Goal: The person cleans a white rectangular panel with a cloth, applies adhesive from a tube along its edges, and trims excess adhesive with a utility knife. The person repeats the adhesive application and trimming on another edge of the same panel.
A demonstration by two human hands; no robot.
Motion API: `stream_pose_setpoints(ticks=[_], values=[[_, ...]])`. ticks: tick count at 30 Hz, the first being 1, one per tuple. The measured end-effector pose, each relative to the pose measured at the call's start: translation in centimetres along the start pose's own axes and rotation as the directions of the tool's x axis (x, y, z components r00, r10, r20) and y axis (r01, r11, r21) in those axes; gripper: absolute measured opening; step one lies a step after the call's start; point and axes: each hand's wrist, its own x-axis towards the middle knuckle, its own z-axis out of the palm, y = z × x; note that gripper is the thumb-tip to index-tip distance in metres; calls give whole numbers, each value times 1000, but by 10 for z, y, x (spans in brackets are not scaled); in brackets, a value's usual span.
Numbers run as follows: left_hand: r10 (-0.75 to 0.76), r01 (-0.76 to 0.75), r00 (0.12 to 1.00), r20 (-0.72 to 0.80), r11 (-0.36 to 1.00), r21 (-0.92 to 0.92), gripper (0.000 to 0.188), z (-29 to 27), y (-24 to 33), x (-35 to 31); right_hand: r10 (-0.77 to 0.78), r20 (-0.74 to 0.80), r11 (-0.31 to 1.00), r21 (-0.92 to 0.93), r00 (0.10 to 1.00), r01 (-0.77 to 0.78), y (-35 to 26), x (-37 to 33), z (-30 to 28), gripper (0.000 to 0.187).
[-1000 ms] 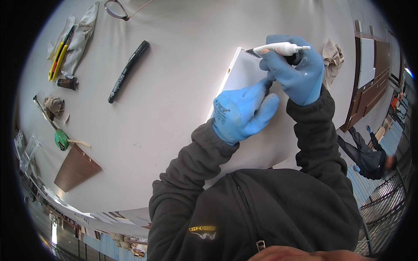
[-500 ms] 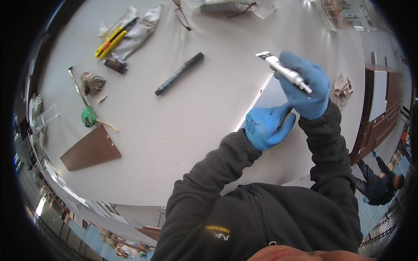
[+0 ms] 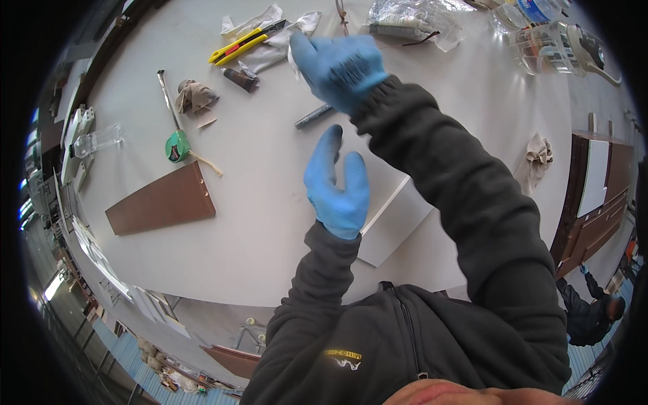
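Observation:
My right hand (image 3: 341, 71), in a blue glove, reaches far across the table with its fingers closed. A small white end by its fingertips fits the white squeeze tube; most of it is hidden under the hand. My left hand (image 3: 337, 192), also gloved in blue, is open above the table, thumb and fingers apart and holding nothing. Between the hands lies a dark marker (image 3: 312, 117), partly covered by the right one. A white panel (image 3: 395, 223) lies beside my left wrist, partly under my right forearm. Beyond the right hand are a yellow utility knife (image 3: 246, 44) and a brown tube (image 3: 239, 79).
At left lie a brown tapered panel (image 3: 165, 202), a green tape measure (image 3: 177, 146), a crumpled cloth (image 3: 196, 98) and a clear bottle (image 3: 98, 140). A plastic bag (image 3: 418, 20) and clear jug (image 3: 547, 48) stand far right. Another person (image 3: 594, 314) is beyond the right edge.
My right hand has swung from the white panel to the far left, over the table. My left hand has come off the panel, moved left and opened. The view has shifted slightly.

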Motion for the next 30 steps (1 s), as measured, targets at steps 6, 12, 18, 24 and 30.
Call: stream_pose_setpoints(ticks=[6,12,18,24,30], values=[[16,-189,947,322,839,511,98,0,6,-68,77,238,997,-1,968,-79,-16,6,23,40],[-32,-246,846,532,863,442,117,17,-4,-119,113,98,916,375,989,-142,11,-81,-60,43],[74,-353,868,490,788,505,105,30,-25,-135,577,136,565,645,805,-514,21,-206,-136,35],[51,-307,881,471,819,485,104,26,-9,-124,806,158,327,685,570,-651,37,-308,-182,34],[88,-325,861,500,851,411,105,7,71,-131,779,508,-226,774,368,-592,27,-314,-215,37]])
